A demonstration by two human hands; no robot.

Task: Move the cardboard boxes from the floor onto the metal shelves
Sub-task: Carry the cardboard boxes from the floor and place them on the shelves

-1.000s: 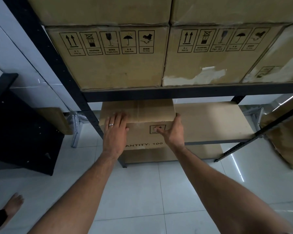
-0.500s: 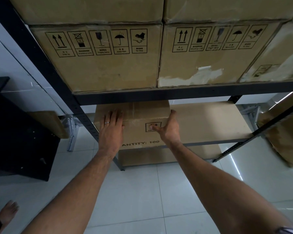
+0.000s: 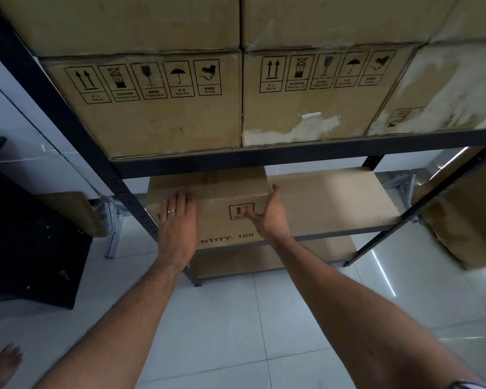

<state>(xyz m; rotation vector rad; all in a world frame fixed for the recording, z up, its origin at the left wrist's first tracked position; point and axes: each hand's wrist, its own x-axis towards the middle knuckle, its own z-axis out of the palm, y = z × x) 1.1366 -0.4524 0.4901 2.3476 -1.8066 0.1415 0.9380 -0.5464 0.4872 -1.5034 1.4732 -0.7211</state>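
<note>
A cardboard box (image 3: 208,192) sits on the lower board (image 3: 334,203) of the dark metal shelf frame (image 3: 264,160), pushed against the left upright (image 3: 135,209), its front face flush with the board's front edge. The left hand (image 3: 177,223) lies flat over the box's top front edge near its left corner, fingers straight and together, a ring on one finger; it presses rather than grasps. The right hand (image 3: 270,214) meets the box at its right front corner, thumb stretched across the front face toward the printed arrow mark, the other fingers reaching up along the right side; the fingers are extended and nothing is clasped.

One box is under the hands. On the shelf level above stand three large cartons (image 3: 163,108) side by side in the lower row, with more stacked on top of them. A further box (image 3: 236,259) sits beneath the lower board at floor level, and another worn carton (image 3: 466,220) is at the far right.

The handled box is plain brown, with a strip of clear tape along its top seam, a small square "this way up" symbol on the front and black lettering ending "ANTITY: 100" partly hidden by the left wrist. The floor (image 3: 236,332) is pale tile
</note>
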